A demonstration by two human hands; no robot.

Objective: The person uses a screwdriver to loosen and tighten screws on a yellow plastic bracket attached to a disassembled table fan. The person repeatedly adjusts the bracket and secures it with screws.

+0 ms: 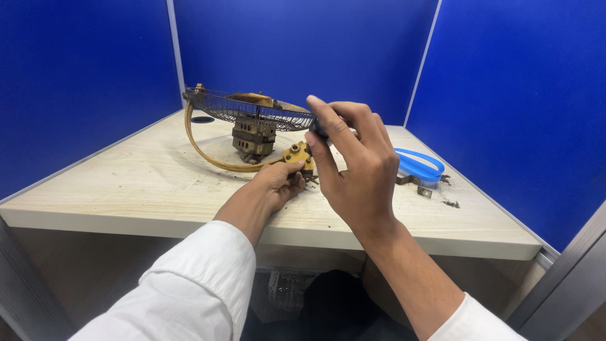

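An old, dirty fan lies dismantled on the wooden desk (126, 183). Its wire guard (246, 110) is tilted over the rusty motor (254, 139), with a curved yellow bracket (202, 151) sweeping round below. My left hand (274, 183) rests on the desk and grips the yellow pivot block (298, 153) at the bracket's end. My right hand (350, 164) is raised above it, fingers pinched on a small dark object, probably a tool handle, at the guard's rim; most of that object is hidden by my fingers.
A blue plastic ring (420, 165) lies at the right of the desk beside a small metal bracket (423, 191) and dark debris. Blue partition walls (505, 95) close in the desk on three sides.
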